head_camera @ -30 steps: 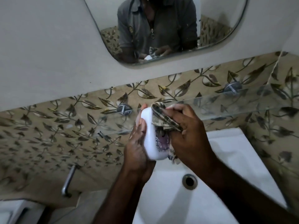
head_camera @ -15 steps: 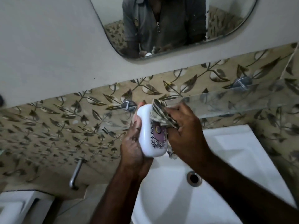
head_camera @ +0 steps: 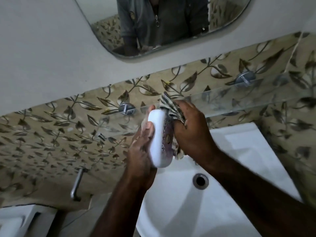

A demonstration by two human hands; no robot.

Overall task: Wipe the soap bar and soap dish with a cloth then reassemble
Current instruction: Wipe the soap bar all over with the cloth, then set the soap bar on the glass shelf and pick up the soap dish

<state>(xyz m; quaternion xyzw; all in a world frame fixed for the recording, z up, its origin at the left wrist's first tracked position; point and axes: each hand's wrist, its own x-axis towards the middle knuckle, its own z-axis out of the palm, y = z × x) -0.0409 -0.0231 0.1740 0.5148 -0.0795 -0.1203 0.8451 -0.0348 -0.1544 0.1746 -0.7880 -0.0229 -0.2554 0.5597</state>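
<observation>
We hold the soap dish [head_camera: 158,137] in the left hand [head_camera: 142,151], whose thumb lies on the near white side and whose fingers wrap round the far side, one fingertip showing above the top end. The dish stands on end, tilted slightly, with its purple patterned face turned to the right. The right hand [head_camera: 191,132] closes its curled fingers round a bunched patterned cloth [head_camera: 168,105] and presses it against that patterned face. Folds of the cloth fan out above the knuckles and a corner hangs below the palm. We cannot tell whether a soap bar sits inside the dish. Both hands are raised over a white sink [head_camera: 188,211], above and left of its round hole [head_camera: 200,180]. Directly behind the hands a clear glass shelf [head_camera: 239,100] runs along the wall on two chrome brackets [head_camera: 126,108]. The wall carries leaf-patterned tiles [head_camera: 51,137], with a chrome bar [head_camera: 77,183] low on the left. Above the tiles hangs a rounded mirror [head_camera: 171,23], which reflects a grey zipped shirt.
</observation>
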